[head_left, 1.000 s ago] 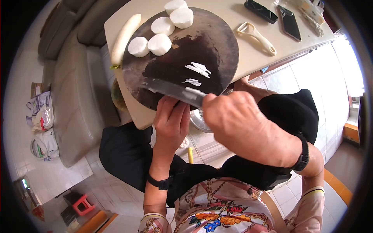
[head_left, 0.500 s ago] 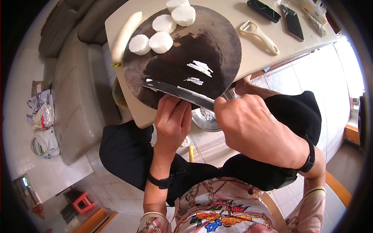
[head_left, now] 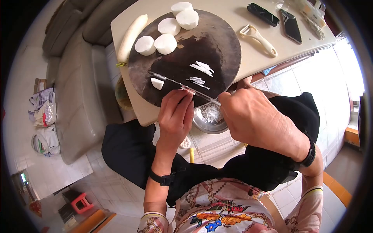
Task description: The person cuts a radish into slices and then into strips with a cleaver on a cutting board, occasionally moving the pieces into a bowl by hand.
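Note:
My right hand (head_left: 261, 118) is closed around the handle of a knife (head_left: 171, 82), whose thin blade slants over the near part of a round dark chopping board (head_left: 217, 39). My left hand (head_left: 175, 110) is bent at the board's near edge. Its fingertips press together on a small white radish piece (head_left: 189, 90), mostly hidden, right beside the blade. To the left of those fingers lies a radish chunk (head_left: 157, 83). Two little groups of radish strips, one (head_left: 203, 68) farther off and one (head_left: 198, 82) nearer, rest beyond the knife.
Several thick radish rounds (head_left: 166, 44) sit at the board's far left. A whole white radish (head_left: 131, 39) lies along its left side. Rightward on the table (head_left: 248, 64) are a peeler (head_left: 259, 40), a black case (head_left: 263, 14) and a phone (head_left: 290, 26). A metal bowl of strips (head_left: 210, 128) stands below.
The knife has turned from showing its flat side to nearly edge-on. The radish chunk left of my fingers is now uncovered. The view has shifted slightly.

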{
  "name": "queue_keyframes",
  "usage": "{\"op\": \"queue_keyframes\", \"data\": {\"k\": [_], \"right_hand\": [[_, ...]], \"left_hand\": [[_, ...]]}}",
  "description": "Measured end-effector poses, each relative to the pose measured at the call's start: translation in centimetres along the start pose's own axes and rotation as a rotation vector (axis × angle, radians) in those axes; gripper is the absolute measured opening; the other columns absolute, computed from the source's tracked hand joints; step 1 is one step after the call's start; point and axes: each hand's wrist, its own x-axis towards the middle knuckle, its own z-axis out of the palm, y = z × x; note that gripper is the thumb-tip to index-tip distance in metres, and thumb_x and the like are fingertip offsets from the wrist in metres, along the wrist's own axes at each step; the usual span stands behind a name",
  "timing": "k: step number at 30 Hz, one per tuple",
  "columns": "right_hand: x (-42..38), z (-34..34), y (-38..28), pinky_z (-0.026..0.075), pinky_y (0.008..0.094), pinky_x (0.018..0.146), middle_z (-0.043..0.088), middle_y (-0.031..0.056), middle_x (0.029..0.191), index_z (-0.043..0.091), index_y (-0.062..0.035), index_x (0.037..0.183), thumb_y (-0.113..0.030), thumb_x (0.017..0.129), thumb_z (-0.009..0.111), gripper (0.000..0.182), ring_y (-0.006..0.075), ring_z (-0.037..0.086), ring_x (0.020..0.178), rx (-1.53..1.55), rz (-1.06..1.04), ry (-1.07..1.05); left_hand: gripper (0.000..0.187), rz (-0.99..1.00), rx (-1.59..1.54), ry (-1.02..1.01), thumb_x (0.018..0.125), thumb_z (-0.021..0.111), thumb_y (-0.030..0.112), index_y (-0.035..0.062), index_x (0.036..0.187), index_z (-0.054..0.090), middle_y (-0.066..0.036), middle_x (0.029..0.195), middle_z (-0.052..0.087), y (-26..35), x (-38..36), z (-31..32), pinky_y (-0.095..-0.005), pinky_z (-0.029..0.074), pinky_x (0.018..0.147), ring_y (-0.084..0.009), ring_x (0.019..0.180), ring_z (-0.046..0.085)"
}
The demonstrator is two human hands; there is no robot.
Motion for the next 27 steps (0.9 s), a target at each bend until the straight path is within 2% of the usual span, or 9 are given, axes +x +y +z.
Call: {"op": "queue_keyframes", "data": {"k": [4, 8, 10, 17, 19, 21, 22, 24, 27], "right_hand": [[0.0, -0.4, 0.0, 0.048, 0.0490, 0.061, 0.054, 0.0221, 0.058, 0.053, 0.0046, 0.075, 0.003, 0.074, 0.062, 0.009, 0.0439, 0.059, 0.063, 0.079, 0.088, -0.151], [0.0, -0.1, -0.1, 0.049, 0.0467, 0.059, 0.055, 0.0213, 0.059, 0.054, 0.0050, 0.076, 0.002, 0.074, 0.062, 0.009, 0.0430, 0.060, 0.062, 0.064, 0.043, -0.134], [0.3, 0.8, -0.6, 0.050, 0.0437, 0.056, 0.058, 0.0208, 0.060, 0.056, 0.0058, 0.078, 0.002, 0.073, 0.062, 0.008, 0.0406, 0.062, 0.059, -0.040, -0.035, 0.066], [1.0, 1.1, -1.0, 0.049, 0.0433, 0.062, 0.059, 0.0182, 0.064, 0.059, 0.0065, 0.082, 0.001, 0.073, 0.060, 0.010, 0.0362, 0.062, 0.062, -0.119, -0.006, 0.021], [0.6, 0.7, 0.2, 0.054, 0.0402, 0.057, 0.064, 0.0170, 0.064, 0.064, -0.0001, 0.071, -0.005, 0.072, 0.064, 0.005, 0.0343, 0.068, 0.061, -0.180, -0.083, 0.172], [0.8, 0.0, 0.8, 0.054, 0.0441, 0.059, 0.062, 0.0227, 0.063, 0.062, 0.0029, 0.067, -0.004, 0.070, 0.063, 0.007, 0.0411, 0.066, 0.062, -0.009, 0.069, -0.012], [0.7, -0.1, 0.9, 0.054, 0.0441, 0.059, 0.062, 0.0227, 0.063, 0.062, 0.0029, 0.067, -0.004, 0.070, 0.063, 0.007, 0.0411, 0.066, 0.062, -0.012, 0.067, -0.013], [0.5, 0.1, 1.1, 0.049, 0.0498, 0.061, 0.054, 0.0243, 0.062, 0.055, 0.0042, 0.077, -0.001, 0.084, 0.061, 0.010, 0.0453, 0.060, 0.068, 0.042, 0.089, 0.006], [0.7, -0.2, 0.6, 0.047, 0.0492, 0.060, 0.054, 0.0243, 0.063, 0.055, 0.0036, 0.078, -0.004, 0.087, 0.063, 0.015, 0.0461, 0.059, 0.068, 0.118, 0.129, 0.056]], "left_hand": [[0.022, 0.011, 0.034, 0.005, 0.079, 0.072, -0.007, -0.0047, 0.101, 0.071, -0.014, 0.105, 0.067, 0.1, 0.1, 0.1, -0.0409, 0.055, 0.084, -0.0334, 0.099, 0.064], [0.022, 0.009, 0.040, 0.013, 0.078, 0.072, -0.007, -0.0044, 0.100, 0.071, -0.014, 0.105, 0.067, 0.1, 0.1, 0.1, -0.0416, 0.054, 0.084, -0.0340, 0.099, 0.064], [0.023, -0.001, 0.041, 0.008, 0.078, 0.072, -0.007, -0.0044, 0.100, 0.071, -0.014, 0.105, 0.067, 0.0, -0.1, 0.2, -0.0420, 0.054, 0.084, -0.0343, 0.099, 0.064], [0.021, -0.020, 0.027, 0.002, 0.077, 0.072, -0.007, -0.0047, 0.098, 0.071, -0.014, 0.103, 0.067, 0.2, 0.0, 0.1, -0.0423, 0.054, 0.084, -0.0348, 0.099, 0.064], [0.021, -0.009, 0.025, 0.007, 0.077, 0.072, -0.007, -0.0045, 0.098, 0.071, -0.014, 0.103, 0.067, 0.1, 0.1, 0.1, -0.0419, 0.054, 0.084, -0.0346, 0.099, 0.064], [0.021, 0.003, 0.018, 0.011, 0.077, 0.073, -0.007, -0.0043, 0.098, 0.071, -0.013, 0.103, 0.066, 0.1, 0.1, 0.2, -0.0415, 0.054, 0.083, -0.0343, 0.098, 0.064], [0.020, 0.006, 0.026, 0.009, 0.079, 0.071, -0.007, -0.0038, 0.099, 0.071, -0.014, 0.104, 0.066, 0.0, 0.1, 0.2, -0.0405, 0.054, 0.083, -0.0333, 0.099, 0.064], [0.020, 0.008, 0.038, 0.008, 0.081, 0.070, -0.007, -0.0034, 0.100, 0.070, -0.014, 0.105, 0.067, 0.0, -0.2, 0.4, -0.0395, 0.054, 0.083, -0.0323, 0.100, 0.064], [0.024, -0.053, -0.035, 0.069, 0.077, 0.074, -0.008, -0.0031, 0.100, 0.070, -0.013, 0.103, 0.065, 0.1, -0.6, 0.6, -0.0408, 0.054, 0.081, -0.0328, 0.097, 0.064]]}}
